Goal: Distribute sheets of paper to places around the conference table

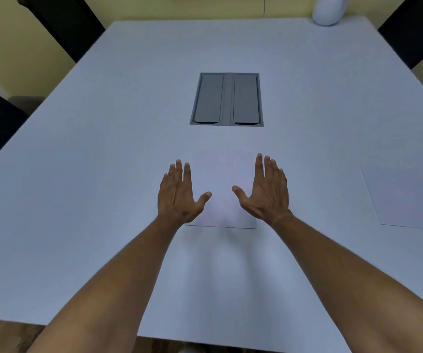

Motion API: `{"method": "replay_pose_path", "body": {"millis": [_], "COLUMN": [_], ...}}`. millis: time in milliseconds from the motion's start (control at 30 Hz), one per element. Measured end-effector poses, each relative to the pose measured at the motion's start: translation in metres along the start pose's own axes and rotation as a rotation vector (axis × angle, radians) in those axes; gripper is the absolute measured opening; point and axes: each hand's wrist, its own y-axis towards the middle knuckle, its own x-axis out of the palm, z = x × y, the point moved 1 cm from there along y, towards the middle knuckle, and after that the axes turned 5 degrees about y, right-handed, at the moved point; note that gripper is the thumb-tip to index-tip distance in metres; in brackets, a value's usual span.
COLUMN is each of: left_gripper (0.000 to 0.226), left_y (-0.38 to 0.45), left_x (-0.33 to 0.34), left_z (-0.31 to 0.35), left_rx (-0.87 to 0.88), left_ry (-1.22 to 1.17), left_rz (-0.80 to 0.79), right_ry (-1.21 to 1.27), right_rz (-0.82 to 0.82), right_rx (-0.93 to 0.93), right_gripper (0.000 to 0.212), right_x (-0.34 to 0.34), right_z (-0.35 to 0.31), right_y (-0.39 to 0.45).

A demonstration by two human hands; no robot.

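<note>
A white sheet of paper [222, 184] lies flat on the white conference table [90, 174], straight ahead of me. My left hand [178, 193] hovers palm down over the sheet's left edge, fingers spread and holding nothing. My right hand [265, 191] is spread the same way over the sheet's right edge. Whether the palms touch the paper I cannot tell. A second white sheet [409, 197] lies flat at the table's right side, partly cut off by the frame.
A grey cable hatch [227, 99] with two closed lids is set into the table's middle. A white rounded object [329, 10] stands at the far right corner. Dark chairs [65, 26] stand at the far left, the far right and the left side.
</note>
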Motion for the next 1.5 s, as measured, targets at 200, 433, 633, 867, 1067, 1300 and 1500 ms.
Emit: {"method": "replay_pose_path", "body": {"millis": [200, 433, 633, 867, 1067, 1300, 1500], "left_gripper": [0.098, 0.082, 0.064, 0.054, 0.057, 0.06, 0.049], "left_y": [0.034, 0.065, 0.079, 0.08, 0.08, 0.077, 0.075], "left_x": [0.025, 0.049, 0.071, 0.082, 0.084, 0.082, 0.079], "left_z": [-0.019, -0.03, -0.032, -0.027, -0.022, -0.022, -0.018], "left_rx": [0.03, -0.082, -0.239, -0.286, -0.287, -0.284, -0.263], "left_ry": [-0.057, -0.182, -0.408, -0.517, -0.593, -0.628, -0.63], "left_rz": [-0.099, -0.219, -0.308, -0.289, -0.319, -0.282, -0.148], "right_ry": [0.013, 0.034, 0.169, 0.245, 0.316, 0.35, 0.368], "right_rz": [-0.028, -0.13, -0.207, -0.281, -0.286, -0.281, -0.274], "right_rx": [0.101, 0.352, 0.605, 0.726, 0.755, 0.748, 0.724], "right_gripper": [0.103, 0.079, 0.065, 0.074, 0.066, 0.074, 0.073], "right_x": [0.026, 0.053, 0.067, 0.072, 0.073, 0.071, 0.072], "right_z": [-0.007, -0.017, -0.01, -0.008, -0.008, -0.007, -0.006], "right_y": [0.018, 0.037, 0.043, 0.045, 0.045, 0.044, 0.042]}}
